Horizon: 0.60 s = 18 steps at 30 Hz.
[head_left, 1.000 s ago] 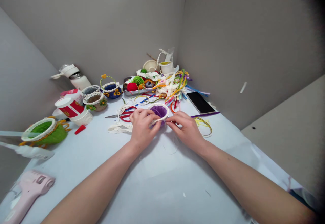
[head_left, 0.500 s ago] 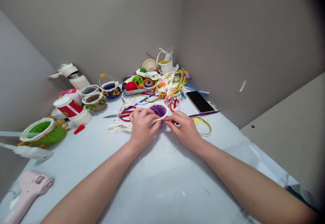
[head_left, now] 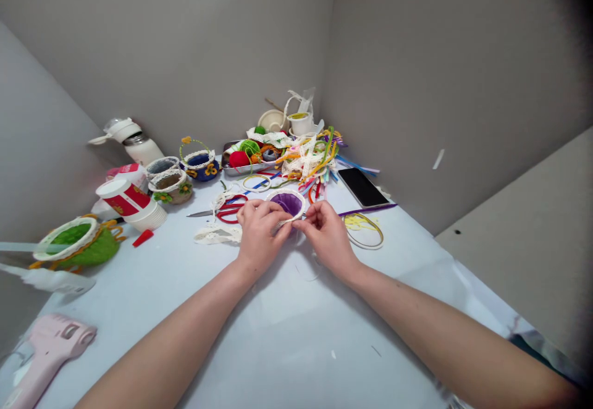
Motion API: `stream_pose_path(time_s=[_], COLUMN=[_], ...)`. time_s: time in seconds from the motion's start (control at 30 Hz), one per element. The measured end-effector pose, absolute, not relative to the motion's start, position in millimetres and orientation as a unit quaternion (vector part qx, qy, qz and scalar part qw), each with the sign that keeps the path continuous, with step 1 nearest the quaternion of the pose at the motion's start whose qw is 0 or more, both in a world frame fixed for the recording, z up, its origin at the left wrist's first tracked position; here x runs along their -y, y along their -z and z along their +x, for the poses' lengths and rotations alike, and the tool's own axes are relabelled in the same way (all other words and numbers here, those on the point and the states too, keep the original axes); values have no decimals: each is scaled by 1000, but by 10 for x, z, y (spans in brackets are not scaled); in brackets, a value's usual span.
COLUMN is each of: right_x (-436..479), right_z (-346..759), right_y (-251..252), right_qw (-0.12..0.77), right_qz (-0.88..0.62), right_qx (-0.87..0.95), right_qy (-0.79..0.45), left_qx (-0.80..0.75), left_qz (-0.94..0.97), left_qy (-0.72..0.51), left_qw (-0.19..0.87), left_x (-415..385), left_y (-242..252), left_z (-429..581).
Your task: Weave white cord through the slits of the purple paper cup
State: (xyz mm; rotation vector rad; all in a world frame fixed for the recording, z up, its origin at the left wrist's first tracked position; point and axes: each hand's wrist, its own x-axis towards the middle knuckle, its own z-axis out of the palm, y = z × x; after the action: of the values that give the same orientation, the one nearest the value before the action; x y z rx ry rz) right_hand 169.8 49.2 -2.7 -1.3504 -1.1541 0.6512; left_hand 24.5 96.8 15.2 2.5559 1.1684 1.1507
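A small purple basket [head_left: 288, 202] with white lace round its rim stands on the table between my hands. My left hand [head_left: 262, 235] is closed on the near left of that rim, fingers over the lace and thumb outside. At the rim's right side, my right hand [head_left: 327, 236] is closed in a pinch. Whatever its fingertips hold is too small to make out. A thin pale thread [head_left: 309, 278] curls on the table below the hands. Beside my left hand lie a white lace strip [head_left: 215, 235] and red-handled scissors [head_left: 228, 212].
Behind sits a metal tray [head_left: 252, 170] of yarn balls beside a heap of ribbons [head_left: 308, 157]. A phone [head_left: 364, 187] and a yellow hoop [head_left: 377, 242] lie right. Finished baskets [head_left: 172, 191], paper cups [head_left: 132, 205] and a pink glue gun [head_left: 58, 344] stand left.
My right hand has moved slightly left, its fingertips closer to my left thumb at the rim, with the fingers more curled. My left hand keeps its grip on the basket.
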Motion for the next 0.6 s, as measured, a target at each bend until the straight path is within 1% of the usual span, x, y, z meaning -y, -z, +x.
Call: stream_pose_path(time_s=[0.1,0.17,0.2,0.3,0.37,0.47,0.6], right_x=[-537,-544,-546,-582,-647,-767,-860], right_z=[1709,1765,1807,1949,2013,2019,1940], right_y=[27,-34,-83,-270,-396,-558,-701], right_qw=[602,576,555,466,383,265,174], right_qz=[-552,-554,-561,-588,-599,-604,-601], right_qx=[485,525,556,650,698,749,775], right_qy=[-312,-293,-260,-125,-80,-64,-86], left_qx=[-383,-385,-385,-382,-381,-383,-383], left_qz=[840,838,836,835,835,834,834], left_qy=[-379,-384,-387,-392,-393,-392,-393], left_qw=[56,56,56,55,56,57,61], left_x=[-974,-981,-984,-992,-993,-991,-988], left_y=[-144,-140,-137,-131,-128,-127,-126], left_z=[238,235,235,236,234,228,217])
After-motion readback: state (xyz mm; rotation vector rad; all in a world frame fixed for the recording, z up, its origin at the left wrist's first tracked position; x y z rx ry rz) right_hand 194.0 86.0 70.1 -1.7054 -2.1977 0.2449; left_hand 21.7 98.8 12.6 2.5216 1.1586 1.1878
